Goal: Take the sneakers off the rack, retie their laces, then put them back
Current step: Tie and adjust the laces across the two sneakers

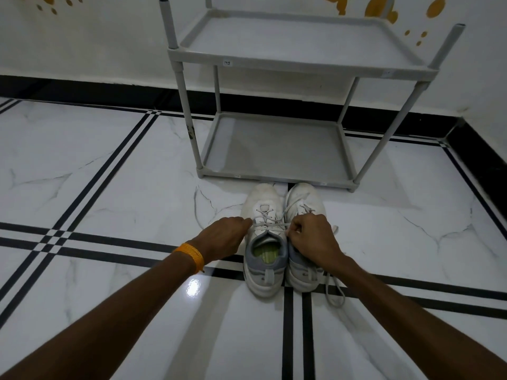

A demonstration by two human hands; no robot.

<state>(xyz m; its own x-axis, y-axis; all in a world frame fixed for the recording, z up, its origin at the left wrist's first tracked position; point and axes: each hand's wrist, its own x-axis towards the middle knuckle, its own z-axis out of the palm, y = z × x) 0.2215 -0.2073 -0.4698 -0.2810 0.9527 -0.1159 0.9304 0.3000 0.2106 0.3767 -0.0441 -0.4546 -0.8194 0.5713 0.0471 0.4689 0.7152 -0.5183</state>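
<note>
Two white sneakers stand side by side on the floor, toes toward the rack: the left sneaker (264, 237) and the right sneaker (303, 204). My left hand (225, 237) pinches one end of the left sneaker's lace (270, 219) at the shoe's left side. My right hand (312, 239) pinches the other end at the shoe's right side and covers the middle of the right sneaker. The lace is stretched taut between both hands. A loose lace (333, 293) trails from the right sneaker's heel across the floor. The grey two-shelf rack (274, 149) stands just beyond, with nothing on its shelves.
White marble floor (123, 187) with black stripe lines spreads on all sides. A white wall with a black skirting (82, 91) runs behind the rack, and a corner lies at the right. An orange band (190, 256) is on my left wrist.
</note>
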